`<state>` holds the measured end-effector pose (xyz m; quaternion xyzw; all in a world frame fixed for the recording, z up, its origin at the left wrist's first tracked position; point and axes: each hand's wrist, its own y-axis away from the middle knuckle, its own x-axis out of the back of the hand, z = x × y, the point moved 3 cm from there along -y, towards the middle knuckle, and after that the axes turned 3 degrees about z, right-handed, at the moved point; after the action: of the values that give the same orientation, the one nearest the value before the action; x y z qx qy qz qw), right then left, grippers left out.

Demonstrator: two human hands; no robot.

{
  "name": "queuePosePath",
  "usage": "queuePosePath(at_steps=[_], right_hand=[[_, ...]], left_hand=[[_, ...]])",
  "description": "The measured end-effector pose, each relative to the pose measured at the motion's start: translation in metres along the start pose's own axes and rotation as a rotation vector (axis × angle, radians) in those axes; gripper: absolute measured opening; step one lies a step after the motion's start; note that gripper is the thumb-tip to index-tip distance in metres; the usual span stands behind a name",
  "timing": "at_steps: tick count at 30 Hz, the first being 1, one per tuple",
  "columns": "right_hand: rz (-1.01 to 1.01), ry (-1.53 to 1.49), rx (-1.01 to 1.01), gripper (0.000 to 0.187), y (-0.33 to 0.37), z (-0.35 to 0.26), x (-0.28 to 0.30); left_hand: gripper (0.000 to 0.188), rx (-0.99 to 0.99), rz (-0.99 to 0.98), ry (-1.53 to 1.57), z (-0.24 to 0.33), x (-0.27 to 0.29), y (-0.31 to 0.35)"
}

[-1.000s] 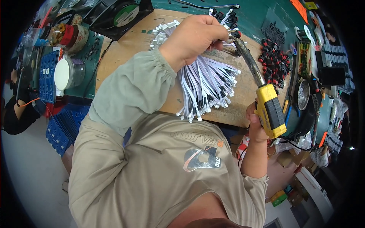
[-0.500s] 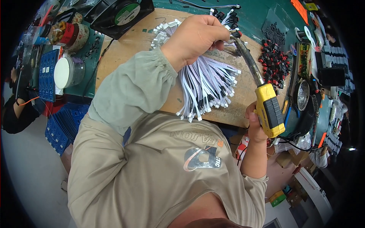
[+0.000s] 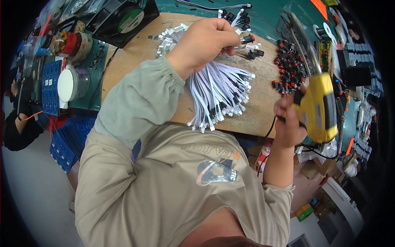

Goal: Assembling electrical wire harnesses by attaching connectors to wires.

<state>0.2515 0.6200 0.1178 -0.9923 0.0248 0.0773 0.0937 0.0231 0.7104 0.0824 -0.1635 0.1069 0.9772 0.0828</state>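
My left hand [image 3: 205, 43] is closed in a pinch above the board, at the far end of the cable bundle. From its fingertips a small red-and-black rocker switch [image 3: 248, 38] sticks out to the right; the grip on its wire end is mostly hidden by the fingers. My right hand [image 3: 290, 123] grips a yellow-and-black soldering gun [image 3: 321, 109], its long metal barrel pointing up and away, blurred by motion. Below my left hand a fan of white flat cables [image 3: 222, 92] with white and black connectors lies on the brown board [image 3: 263, 117].
Loose red-and-black switches [image 3: 290, 68] are heaped right of the board. A black fan [image 3: 123, 22] stands at the far left, near a white-lidded jar [image 3: 68, 85] and blue circuit boards [image 3: 51, 88]. A solder spool [image 3: 327, 29] sits at the far right.
My right hand has swung the soldering gun to the right, taking its tip away from my left fingertips. My left hand has shifted slightly left, and the red-and-black switch shows more plainly.
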Motion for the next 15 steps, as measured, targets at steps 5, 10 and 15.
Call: queuePosePath(at_steps=[5, 10, 15], right_hand=[[0.017, 0.298, 0.036, 0.044, -0.041, 0.010, -0.030], [-0.031, 0.303, -0.027, 0.030, -0.058, 0.034, -0.048], [-0.052, 0.346, -0.009, 0.026, -0.059, 0.040, -0.048]], left_hand=[[0.010, -0.021, -0.033, -0.168, 0.000, -0.002, 0.003], [0.010, 0.004, -0.103, -0.191, -0.001, -0.003, 0.005], [0.011, 0.017, -0.161, -0.216, -0.001, -0.003, 0.003]])
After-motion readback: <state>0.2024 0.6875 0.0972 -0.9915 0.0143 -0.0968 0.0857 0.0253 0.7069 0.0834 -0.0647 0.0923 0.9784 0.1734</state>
